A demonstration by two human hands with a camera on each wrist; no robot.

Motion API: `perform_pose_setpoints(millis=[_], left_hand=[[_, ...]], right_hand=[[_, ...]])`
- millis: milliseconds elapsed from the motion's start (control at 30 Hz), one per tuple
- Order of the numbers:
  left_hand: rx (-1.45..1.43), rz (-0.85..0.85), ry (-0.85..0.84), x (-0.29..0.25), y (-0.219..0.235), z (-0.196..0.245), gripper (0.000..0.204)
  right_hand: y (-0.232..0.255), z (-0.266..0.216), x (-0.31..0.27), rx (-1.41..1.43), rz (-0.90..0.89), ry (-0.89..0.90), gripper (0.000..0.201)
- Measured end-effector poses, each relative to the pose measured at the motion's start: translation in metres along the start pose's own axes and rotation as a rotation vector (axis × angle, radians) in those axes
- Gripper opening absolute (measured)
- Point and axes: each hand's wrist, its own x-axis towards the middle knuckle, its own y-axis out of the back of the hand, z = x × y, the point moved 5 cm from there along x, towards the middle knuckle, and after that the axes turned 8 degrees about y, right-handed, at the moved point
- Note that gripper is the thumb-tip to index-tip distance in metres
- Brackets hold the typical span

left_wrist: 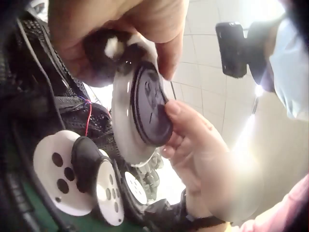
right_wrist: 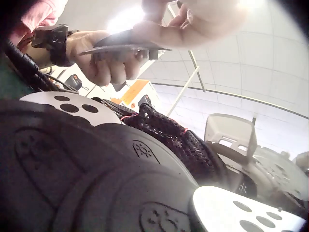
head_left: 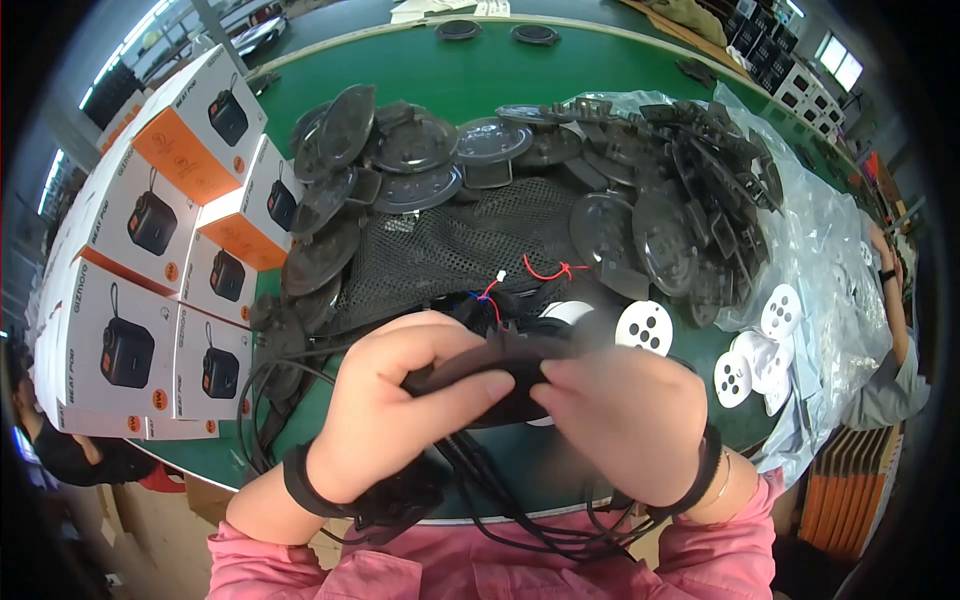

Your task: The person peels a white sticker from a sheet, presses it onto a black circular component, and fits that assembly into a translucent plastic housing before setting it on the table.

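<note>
Both hands hold a dark round part (head_left: 535, 405) at the middle of the head view. My left hand (head_left: 385, 400) grips its left side, fingers curled behind and thumb on its face. In the left wrist view the part is a clear-rimmed disc (left_wrist: 123, 116) with a black oval pad (left_wrist: 152, 106) on it, tilted nearly on edge. My right hand (left_wrist: 198, 154) pinches the pad's edge between thumb and fingers. Seen from the right wrist, the disc (right_wrist: 120, 48) is edge-on between my left hand (right_wrist: 108, 65) and my right hand (right_wrist: 193, 26).
White boxes (head_left: 125, 335) are stacked at the left. Clear-rimmed dark discs (head_left: 415, 140) surround a black mesh (head_left: 440, 245) with red wires. White stickers with black dots (head_left: 643, 328) and a plastic bag (head_left: 810, 290) lie at the right. Black cables (head_left: 500, 500) cross the table's front edge.
</note>
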Motion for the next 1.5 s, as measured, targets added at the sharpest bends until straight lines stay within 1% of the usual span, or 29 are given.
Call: perform_pose_setpoints(millis=[33, 67, 133, 167, 300, 367, 400, 467, 500, 600, 633, 667, 700, 733, 767, 800, 867, 900, 967, 1000, 1067, 1133, 1200, 1267, 1333, 1367, 1400, 1467, 1500], left_hand=[[-0.193, -0.088, 0.222, -0.001, -0.002, -0.006, 0.012], [-0.193, -0.089, 0.223, -0.001, -0.001, -0.004, 0.012], [-0.77, -0.114, 0.584, -0.005, -0.006, -0.016, 0.022], [-0.738, -0.141, 0.553, -0.006, -0.007, -0.022, 0.029], [-0.749, -0.107, 0.57, -0.006, -0.01, -0.024, 0.028], [-0.731, -0.069, 0.586, -0.005, -0.009, -0.023, 0.032], [-0.73, -0.071, 0.585, -0.005, -0.007, -0.023, 0.032], [-0.851, -0.173, 0.561, -0.003, -0.007, -0.022, 0.031], [-0.85, -0.178, 0.56, -0.003, -0.008, -0.022, 0.031], [-0.86, -0.126, 0.527, -0.003, -0.008, -0.021, 0.034], [-0.85, -0.123, 0.508, -0.002, -0.007, -0.02, 0.035], [-0.841, -0.119, 0.489, -0.001, -0.006, -0.018, 0.037], [-0.841, -0.126, 0.473, 0.0, -0.006, -0.018, 0.037], [-0.903, -0.167, 0.468, 0.0, -0.008, -0.019, 0.038], [-0.964, -0.213, 0.462, 0.0, -0.01, -0.02, 0.039], [-0.963, -0.231, 0.443, 0.002, -0.012, -0.02, 0.039], [-1.0, -0.142, 0.361, 0.005, -0.016, -0.023, 0.04], [-0.891, -0.195, 0.321, 0.006, -0.017, -0.028, 0.041], [-0.654, -0.187, 0.304, 0.003, -0.021, -0.043, 0.035], [-0.508, -0.172, 0.305, 0.002, -0.024, -0.043, 0.033], [-0.478, -0.17, 0.291, 0.001, -0.029, -0.046, 0.028], [-0.434, -0.159, 0.278, 0.001, -0.033, -0.046, 0.023], [-0.455, -0.15, 0.297, 0.0, -0.032, -0.048, 0.021], [-0.463, -0.165, 0.286, 0.0, -0.031, -0.049, 0.021], [-0.466, -0.173, 0.316, 0.0, -0.031, -0.049, 0.021], [-0.467, -0.183, 0.298, 0.0, -0.031, -0.051, 0.021], [-0.476, -0.193, 0.289, 0.0, -0.032, -0.053, 0.021], [-0.515, -0.217, 0.302, 0.001, -0.032, -0.055, 0.02], [-0.52, -0.218, 0.313, 0.001, -0.032, -0.054, 0.02]], right_hand=[[0.001, 0.003, 0.001, 0.029, 0.014, -0.041, 0.018], [0.001, 0.004, 0.002, 0.029, 0.014, -0.042, 0.018], [0.0, 0.01, 0.001, 0.082, 0.02, -0.158, 0.016], [0.0, 0.011, 0.0, 0.074, 0.022, -0.151, 0.016], [-0.002, 0.013, -0.002, -0.041, -0.006, -0.122, 0.015], [-0.001, 0.012, 0.001, -0.129, -0.023, 0.002, 0.023], [-0.002, 0.012, 0.0, -0.13, -0.021, 0.001, 0.023], [0.0, 0.029, -0.009, 0.145, 0.073, -0.402, 0.032], [0.001, 0.028, -0.008, 0.141, 0.076, -0.402, 0.032], [-0.018, 0.036, -0.01, 1.093, 0.122, -0.898, 0.032], [-0.015, 0.036, -0.008, 1.127, 0.014, -0.887, 0.033], [-0.011, 0.034, -0.006, 1.118, 0.019, -0.876, 0.033], [-0.01, 0.03, -0.003, 1.106, -0.043, -0.856, 0.034], [-0.008, 0.027, -0.001, 1.091, -0.105, -0.837, 0.035], [-0.005, 0.029, 0.0, 1.074, -0.108, -0.798, 0.037], [0.003, 0.029, 0.003, 1.055, -0.097, -0.784, 0.037], [0.028, 0.028, 0.011, 1.047, 0.079, -0.711, 0.039], [0.043, 0.027, 0.019, 0.962, 0.124, -0.685, 0.04], [0.076, 0.032, 0.038, 0.799, 0.133, -0.634, 0.041], [0.091, 0.04, 0.049, 0.733, 0.144, -0.615, 0.042], [0.114, 0.068, 0.075, 0.613, 0.15, -0.648, 0.039], [0.119, 0.094, 0.103, 0.556, 0.159, -0.67, 0.035], [0.112, 0.156, 0.121, 0.38, -0.025, -0.387, 0.026], [0.087, 0.213, 0.132, 0.874, 0.219, -0.885, 0.019], [0.063, 0.246, 0.144, 0.807, 0.247, -0.974, 0.017], [0.054, 0.263, 0.147, 0.75, 0.222, -1.002, 0.022], [0.046, 0.266, 0.152, 0.65, 0.202, -1.04, 0.018], [0.031, 0.27, 0.155, 0.592, 0.231, -1.073, 0.019], [0.022, 0.276, 0.161, 0.519, 0.172, -1.165, 0.021]])
